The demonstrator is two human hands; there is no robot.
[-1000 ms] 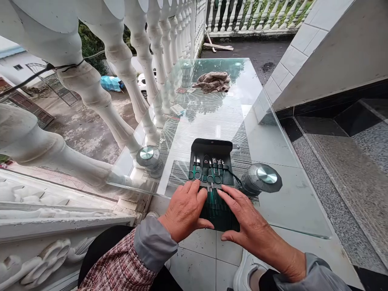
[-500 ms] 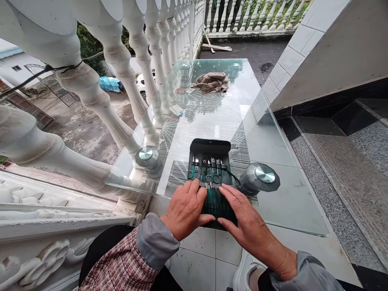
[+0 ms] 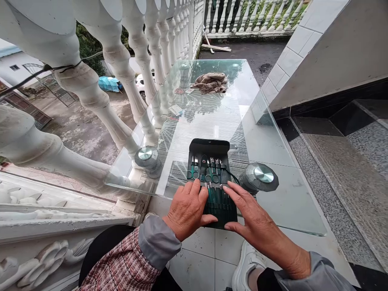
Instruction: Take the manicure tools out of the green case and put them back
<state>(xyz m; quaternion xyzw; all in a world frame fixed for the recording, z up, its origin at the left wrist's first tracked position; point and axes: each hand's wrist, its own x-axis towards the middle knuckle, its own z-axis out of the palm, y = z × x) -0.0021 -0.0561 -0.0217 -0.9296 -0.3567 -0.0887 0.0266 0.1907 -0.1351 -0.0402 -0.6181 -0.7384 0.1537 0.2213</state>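
A dark green manicure case (image 3: 209, 146) lies unfolded on the glass table, its near end reaching the table's front edge. Small scissors (image 3: 212, 177), nail clippers (image 3: 217, 161) and other green-handled tools sit under its straps. My left hand (image 3: 189, 208) rests over the case's left edge, fingers laid flat and thumb stretched across the near part. On the right side, my right hand (image 3: 247, 208) has its fingers spread and thumb apart, at the case's right edge. Slim tools (image 3: 214, 196) in the near row show between both hands; the left fingers partly cover that row.
The glass tabletop (image 3: 291, 202) has round metal-capped legs (image 3: 263, 174). A crumpled brown cloth (image 3: 211, 83) lies at its far end, with a card (image 3: 176, 110) on the left. White balusters (image 3: 115, 76) line the left; stone steps (image 3: 339, 161) rise on the right.
My right hand has shifted to the right, away from my left thumb, uncovering more of the near tools. My left hand has barely moved. The case stays in place.
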